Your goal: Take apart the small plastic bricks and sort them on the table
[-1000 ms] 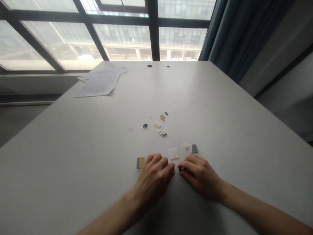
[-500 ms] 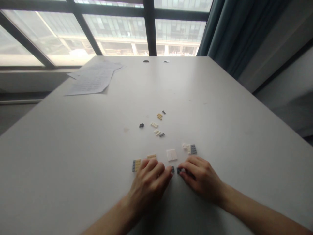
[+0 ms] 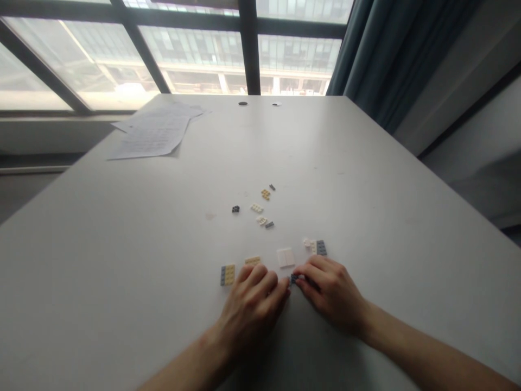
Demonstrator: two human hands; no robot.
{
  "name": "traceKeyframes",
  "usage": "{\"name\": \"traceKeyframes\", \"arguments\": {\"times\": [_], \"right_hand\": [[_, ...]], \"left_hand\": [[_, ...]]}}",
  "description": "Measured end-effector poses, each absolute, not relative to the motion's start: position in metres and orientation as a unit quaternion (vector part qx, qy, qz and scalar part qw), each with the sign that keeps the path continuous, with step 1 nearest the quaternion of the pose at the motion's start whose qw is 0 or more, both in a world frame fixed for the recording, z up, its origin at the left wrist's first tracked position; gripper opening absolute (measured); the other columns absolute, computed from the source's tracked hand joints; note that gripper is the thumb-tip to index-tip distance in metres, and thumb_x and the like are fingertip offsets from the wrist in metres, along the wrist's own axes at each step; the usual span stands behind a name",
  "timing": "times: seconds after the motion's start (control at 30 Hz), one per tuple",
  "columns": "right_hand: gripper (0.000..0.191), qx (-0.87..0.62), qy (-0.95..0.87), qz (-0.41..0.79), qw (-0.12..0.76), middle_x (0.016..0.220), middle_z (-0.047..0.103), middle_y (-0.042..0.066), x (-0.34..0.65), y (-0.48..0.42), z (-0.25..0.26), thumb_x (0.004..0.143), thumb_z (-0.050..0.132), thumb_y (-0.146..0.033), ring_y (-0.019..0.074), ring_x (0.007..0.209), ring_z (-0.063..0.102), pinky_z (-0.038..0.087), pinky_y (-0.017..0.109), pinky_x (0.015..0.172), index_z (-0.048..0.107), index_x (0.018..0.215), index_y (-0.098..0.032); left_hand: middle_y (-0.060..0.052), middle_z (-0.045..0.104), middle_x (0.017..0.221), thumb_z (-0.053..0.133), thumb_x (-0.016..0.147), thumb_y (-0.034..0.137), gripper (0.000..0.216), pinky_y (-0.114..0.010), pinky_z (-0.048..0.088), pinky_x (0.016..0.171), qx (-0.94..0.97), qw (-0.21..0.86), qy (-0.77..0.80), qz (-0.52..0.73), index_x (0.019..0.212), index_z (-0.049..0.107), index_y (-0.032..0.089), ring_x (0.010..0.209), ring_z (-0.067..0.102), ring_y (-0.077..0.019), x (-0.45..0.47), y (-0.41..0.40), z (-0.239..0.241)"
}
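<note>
Near the front of the white table, my left hand and my right hand meet fingertip to fingertip. Between them is a small dark grey building brick, pinched by the right fingers. The left thumb and finger close on a second dark piece, mostly hidden by the fingertips; the two pieces touch or nearly touch. Just beyond the fingers lies a flat white tile pair. A tan and grey studded plate and a tan piece sit by my left hand. Beyond my right hand is a white and grey studded plate.
Farther out lie several loose bricks: a black one, a white plate, a tan plate and a small grey piece. Printed paper sheets rest at the far left. A window and a dark curtain stand behind the table.
The two dark pieces, apart before, have come together. My right hand has shifted slightly left and away from me; the left hand has moved slightly right.
</note>
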State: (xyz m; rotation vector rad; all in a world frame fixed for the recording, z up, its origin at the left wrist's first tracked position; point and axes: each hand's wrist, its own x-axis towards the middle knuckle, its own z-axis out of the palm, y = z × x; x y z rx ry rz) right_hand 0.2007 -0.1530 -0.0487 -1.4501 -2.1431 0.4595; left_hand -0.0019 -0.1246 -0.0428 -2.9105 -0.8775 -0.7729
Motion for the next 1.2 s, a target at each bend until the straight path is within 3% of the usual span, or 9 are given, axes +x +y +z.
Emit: {"name": "traceKeyframes", "arguments": {"times": [0.43, 0.6, 1.2], "right_hand": [[0.012, -0.534, -0.775, 0.192, 0.279, 0.086, 0.062, 0.003, 0.2023, -0.155, -0.0482, 0.089, 0.056, -0.02, 0.0176, 0.079, 0.057, 0.044, 0.03, 0.073, 0.063, 0.098, -0.021], [0.011, -0.538, -0.764, 0.205, 0.292, 0.082, 0.061, 0.003, 0.2042, -0.1559, -0.0487, 0.087, 0.056, -0.02, 0.0169, 0.076, 0.057, 0.044, 0.029, 0.07, 0.064, 0.095, -0.02], [0.011, -0.536, -0.752, 0.232, 0.306, 0.079, 0.061, 0.003, 0.2065, -0.1535, -0.0455, 0.087, 0.057, -0.021, 0.0156, 0.072, 0.057, 0.046, 0.028, 0.069, 0.066, 0.093, -0.02]], "left_hand": [[-0.003, 0.059, 0.08, 0.056, 0.087, 0.015, 0.018, -0.034, 0.037, 0.07, -0.938, -0.028, -0.246, -0.243, 0.105, 0.06, 0.017, 0.075, 0.048, -0.0181, -0.0022, -0.1271, -0.0453], [-0.005, 0.064, 0.087, 0.055, 0.089, 0.014, 0.014, -0.034, 0.041, 0.075, -0.956, -0.041, -0.169, -0.235, 0.102, 0.06, 0.014, 0.084, 0.054, -0.0187, 0.0015, -0.1301, -0.0437], [-0.007, 0.066, 0.094, 0.053, 0.089, 0.015, 0.01, -0.035, 0.044, 0.078, -0.953, -0.035, -0.191, -0.233, 0.096, 0.061, 0.016, 0.089, 0.058, -0.0191, 0.003, -0.1302, -0.0428]]}}
